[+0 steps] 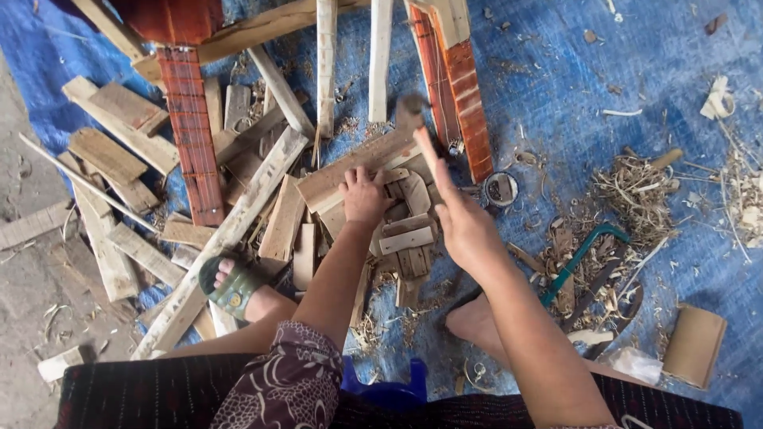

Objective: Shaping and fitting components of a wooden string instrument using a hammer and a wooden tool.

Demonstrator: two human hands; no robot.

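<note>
Left hand pressed on wood plank, right hand gripping hammer

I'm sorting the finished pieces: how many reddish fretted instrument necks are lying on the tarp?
2. One reddish neck lies left of the scrap wood pile; the other reddish neck lies upper centre, beyond the right hand. Scraps may hide more.

The left hand pressed a wooden plank down while the right hand gripped a raised hammer, blurred.

Pale flat wood plank, angled atop scrap pile; blurred hammer raised, upright.
</note>
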